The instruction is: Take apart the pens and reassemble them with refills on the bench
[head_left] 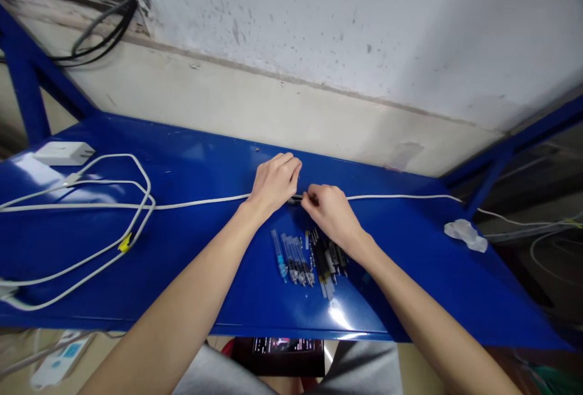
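My left hand [276,181] is closed, its fingertips pinched together above the blue shelf. Facing it, my right hand [331,209] is also curled shut. A small, thin, dark and clear piece [295,199] shows between the two hands; it may be a pen part, but its ends are hidden by my fingers. Just below lie several clear pen barrels [295,258] with dark tips, and a clear barrel with a blue end [280,256]. Dark, thin refills [324,261] lie partly beneath my right hand. A white cable [195,203] passes behind both hands.
The blue metal shelf [182,261] stands against a wall [319,30]. Looped white cables [148,191] and a white adapter [64,153] lie at left. A crumpled plastic bag [465,234] rests at right. Below the front edge are a power strip [61,361] and a lit screen [283,346].
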A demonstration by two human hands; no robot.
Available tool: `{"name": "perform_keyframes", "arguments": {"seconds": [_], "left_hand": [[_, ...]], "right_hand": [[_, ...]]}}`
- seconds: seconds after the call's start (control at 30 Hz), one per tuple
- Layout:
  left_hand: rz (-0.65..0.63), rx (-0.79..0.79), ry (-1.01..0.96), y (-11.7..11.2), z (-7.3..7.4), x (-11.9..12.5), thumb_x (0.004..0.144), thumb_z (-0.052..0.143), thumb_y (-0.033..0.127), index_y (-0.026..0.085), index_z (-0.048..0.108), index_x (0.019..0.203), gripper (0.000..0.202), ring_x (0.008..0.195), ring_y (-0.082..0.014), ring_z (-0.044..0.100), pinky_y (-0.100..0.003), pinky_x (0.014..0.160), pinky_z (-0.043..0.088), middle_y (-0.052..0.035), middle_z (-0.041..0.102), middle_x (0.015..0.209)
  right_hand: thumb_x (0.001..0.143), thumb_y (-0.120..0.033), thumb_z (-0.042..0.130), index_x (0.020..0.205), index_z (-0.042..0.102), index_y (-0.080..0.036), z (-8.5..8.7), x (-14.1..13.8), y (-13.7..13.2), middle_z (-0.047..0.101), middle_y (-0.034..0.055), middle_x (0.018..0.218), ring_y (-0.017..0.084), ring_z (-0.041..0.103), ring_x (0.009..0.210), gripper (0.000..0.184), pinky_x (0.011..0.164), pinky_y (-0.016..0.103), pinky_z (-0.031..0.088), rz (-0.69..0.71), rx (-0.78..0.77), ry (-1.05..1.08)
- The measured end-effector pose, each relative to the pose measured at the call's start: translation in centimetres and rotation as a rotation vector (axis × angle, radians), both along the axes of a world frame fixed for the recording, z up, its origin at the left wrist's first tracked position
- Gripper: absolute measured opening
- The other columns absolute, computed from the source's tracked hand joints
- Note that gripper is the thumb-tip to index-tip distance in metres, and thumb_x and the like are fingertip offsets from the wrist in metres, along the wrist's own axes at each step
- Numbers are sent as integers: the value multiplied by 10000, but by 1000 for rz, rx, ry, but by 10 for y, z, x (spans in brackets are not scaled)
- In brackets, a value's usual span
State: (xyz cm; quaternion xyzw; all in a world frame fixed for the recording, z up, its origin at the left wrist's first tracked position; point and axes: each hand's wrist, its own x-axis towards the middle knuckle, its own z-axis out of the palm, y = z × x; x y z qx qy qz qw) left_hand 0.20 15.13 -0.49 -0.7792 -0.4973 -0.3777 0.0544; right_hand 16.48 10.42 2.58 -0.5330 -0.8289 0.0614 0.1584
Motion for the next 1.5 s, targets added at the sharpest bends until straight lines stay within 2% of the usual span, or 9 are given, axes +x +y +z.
{"name": "perform_keyframes", "arguments": {"seconds": [0.1, 0.3, 0.43, 0.57, 0.77, 1.03, 1.23, 1.37, 1.5], "left_hand": [[-11, 5, 4, -1, 0, 1, 1014, 512, 181, 195, 703, 930, 210, 889, -196, 654, -325, 703, 455, -44, 712, 920], [-31, 15, 33, -3, 0, 3, 1030, 478, 190, 189, 704, 935, 245, 858, -192, 644, -319, 693, 451, -43, 698, 877], [-24, 7, 32, -3, 1, 2, 1030, 484, 202, 191, 707, 928, 246, 851, -190, 642, -319, 701, 457, -37, 690, 869], [-19, -3, 34, -4, 1, 3, 1027, 489, 213, 192, 710, 913, 249, 838, -192, 638, -322, 706, 457, -34, 682, 855], [-22, -22, 19, -4, 0, 4, 1026, 487, 224, 192, 717, 916, 256, 809, -185, 628, -321, 711, 456, -33, 686, 846], [-17, -35, 4, -4, 0, 3, 1020, 480, 222, 200, 715, 908, 261, 772, -178, 615, -322, 696, 448, -38, 695, 849], [-10, -34, 6, -3, 1, 3, 1022, 473, 221, 200, 710, 903, 267, 774, -176, 615, -319, 694, 448, -38, 690, 844], [-12, -36, 6, -3, 2, 2, 1022, 477, 219, 197, 706, 904, 259, 787, -178, 616, -322, 695, 444, -36, 691, 853], [-14, -33, -1, -3, 2, 2, 1020, 480, 213, 197, 704, 901, 255, 785, -177, 615, -322, 699, 444, -34, 687, 847]], "right_hand": [[969, -197, 529, 668, 459, -202, 0, 13, -2, 523, -15, 629, 129, 438, 599, 310, 620, 293, 286, 41, 28, 169], [964, -182, 534, 675, 465, -198, -13, 38, -14, 500, -22, 649, 131, 467, 647, 298, 648, 277, 336, 187, 28, 296], [965, -188, 542, 681, 497, -196, -14, 45, -17, 516, -16, 653, 131, 466, 636, 288, 625, 279, 352, 209, 163, 393], [967, -168, 518, 676, 511, -200, -15, 45, -18, 536, -4, 638, 144, 460, 642, 293, 619, 290, 371, 265, 284, 380], [954, -152, 517, 670, 528, -192, -22, 43, -19, 548, -4, 643, 142, 434, 634, 287, 645, 301, 385, 305, 305, 303], [937, -184, 527, 682, 577, -188, -19, 42, -22, 590, 10, 656, 157, 491, 664, 260, 643, 309, 337, 247, 108, 95], [921, -182, 548, 703, 595, -186, -14, 41, -23, 632, 27, 673, 174, 484, 689, 224, 636, 324, 293, 348, 34, -42], [923, -177, 553, 657, 537, -193, -9, 46, -20, 577, 0, 632, 157, 457, 671, 267, 626, 309, 270, 357, -41, 14], [939, -250, 654, 708, 562, -189, -5, 55, -14, 577, -30, 689, 122, 494, 680, 257, 635, 260, 310, 369, -274, 155]]}}
